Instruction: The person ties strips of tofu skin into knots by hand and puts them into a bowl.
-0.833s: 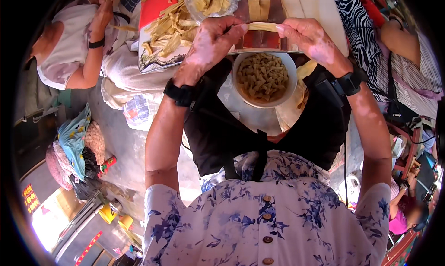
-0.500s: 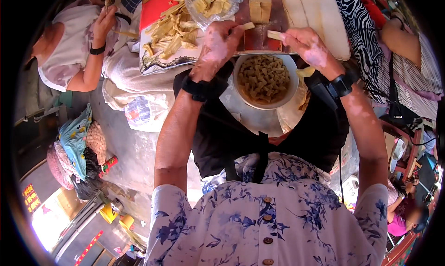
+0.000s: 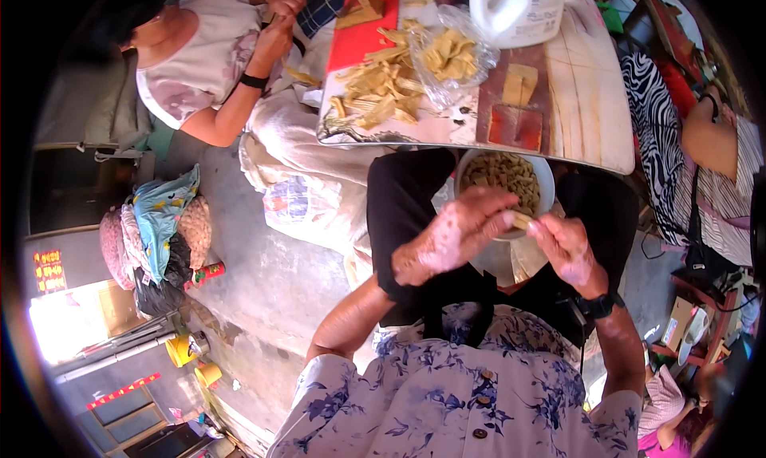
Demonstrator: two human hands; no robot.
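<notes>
A short, folded pale yellow strip [image 3: 520, 219] sits between my two hands, low over the near side of a white bowl. My left hand [image 3: 459, 236] grips its left end, the fingers pressed together. At its other end, the thumb and fingers of my right hand [image 3: 565, 249] pinch it. The bowl [image 3: 546, 171], partly hidden by my left hand, holds many small cut yellowish-brown pieces [image 3: 501, 175]. It stands between my knees, below the table edge.
Yellow dried strips [image 3: 381, 91] lie on the table [image 3: 594, 67], beside a plastic bag [image 3: 451, 55] of more strips. A tan block [image 3: 520, 85] and a white jug [image 3: 523, 11] stand there too. Another person [image 3: 199, 59] works at the left; someone in striped clothes [image 3: 734, 195] sits right.
Both hands have come down and back from the table edge. Earlier they were apart, each with a strip piece; now they meet on one strip. The view has shifted, showing the jug.
</notes>
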